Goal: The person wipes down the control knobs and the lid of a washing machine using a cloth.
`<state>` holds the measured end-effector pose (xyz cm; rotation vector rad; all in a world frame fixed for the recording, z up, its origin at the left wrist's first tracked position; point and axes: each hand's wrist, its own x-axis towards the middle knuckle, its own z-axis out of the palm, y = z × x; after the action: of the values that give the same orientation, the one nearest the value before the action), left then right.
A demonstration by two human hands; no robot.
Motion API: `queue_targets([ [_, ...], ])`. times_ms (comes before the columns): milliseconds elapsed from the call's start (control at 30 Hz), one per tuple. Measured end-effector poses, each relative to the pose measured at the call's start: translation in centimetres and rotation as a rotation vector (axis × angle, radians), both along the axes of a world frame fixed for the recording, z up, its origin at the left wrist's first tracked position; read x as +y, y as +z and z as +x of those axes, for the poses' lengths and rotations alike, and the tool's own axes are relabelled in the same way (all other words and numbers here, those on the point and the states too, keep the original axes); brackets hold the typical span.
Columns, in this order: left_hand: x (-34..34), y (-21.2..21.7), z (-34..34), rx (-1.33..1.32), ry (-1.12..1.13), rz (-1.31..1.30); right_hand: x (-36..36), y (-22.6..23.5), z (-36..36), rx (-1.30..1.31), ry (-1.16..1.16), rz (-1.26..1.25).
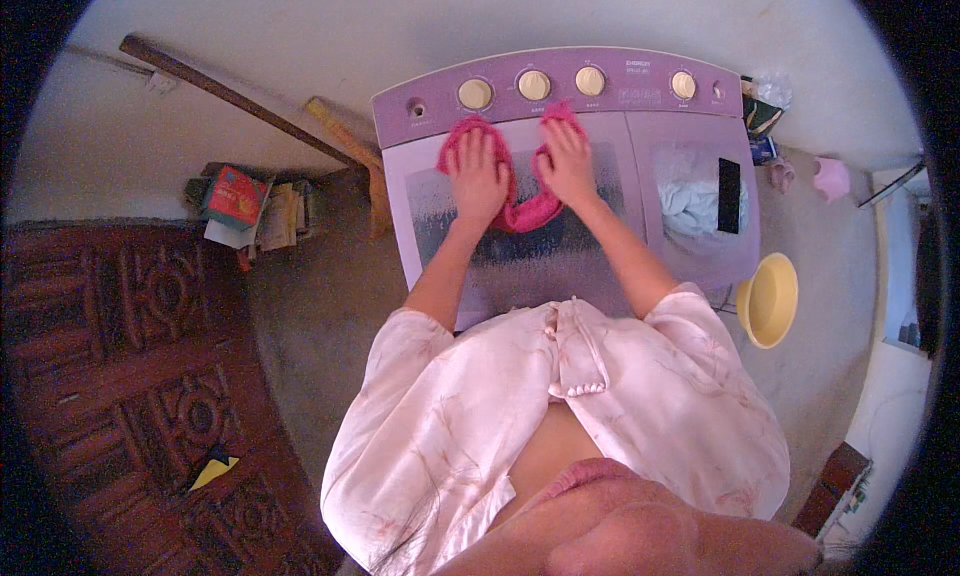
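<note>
The left hand (479, 181) lies palm down, fingers extended, over one end of the bunched pink cloth (528, 214), with no grip visible; the right hand (569, 166) is likewise flattened over the other end; the cloth rests on the wide lid (540, 261) of the washing machine (629, 181), below the dials (534, 85); its middle loops bodyward (slack, seemingly because only the ends are pinned).

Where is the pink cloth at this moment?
In the head view, the pink cloth lies under the left hand and right hand, on the left-side lid of the purple washing machine, near the dials.
</note>
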<state>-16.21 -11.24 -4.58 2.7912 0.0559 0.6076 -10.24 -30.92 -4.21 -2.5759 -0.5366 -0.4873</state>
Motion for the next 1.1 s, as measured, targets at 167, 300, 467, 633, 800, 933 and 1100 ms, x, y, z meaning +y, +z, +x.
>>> queue_targets([
  [167, -0.7, -0.7, -8.7, 0.107, -0.364, -0.055, -1.3, -1.0, -10.1, 0.142, 0.369, -0.026],
  [300, 1.7, -1.2, -15.7, 0.271, -0.243, -0.109, -10.5, -2.0, -15.8, 0.324, 0.197, -0.158],
  [467, 4.4, -0.1, -9.8, 0.103, 0.180, -0.024, -10.5, 0.0, -9.1, 0.105, -0.034, -0.095],
  [633, 1.3, -0.4, 1.3, -0.004, 0.047, 0.011, -1.2, 0.4, 0.9, 0.061, 0.037, -0.085],
  [800, -1.9, -1.2, -5.0, 0.093, -0.322, -0.071, 0.1, -1.7, -7.0, 0.137, 0.334, -0.029],
  [933, -0.3, -0.8, -15.6, 0.308, -0.331, -0.105, -8.2, -1.4, -16.7, 0.270, 0.279, -0.151],
  [1100, 3.0, -0.2, -14.3, 0.221, 0.029, -0.019, -12.2, 0.1, -14.3, 0.223, 0.011, -0.160],
])
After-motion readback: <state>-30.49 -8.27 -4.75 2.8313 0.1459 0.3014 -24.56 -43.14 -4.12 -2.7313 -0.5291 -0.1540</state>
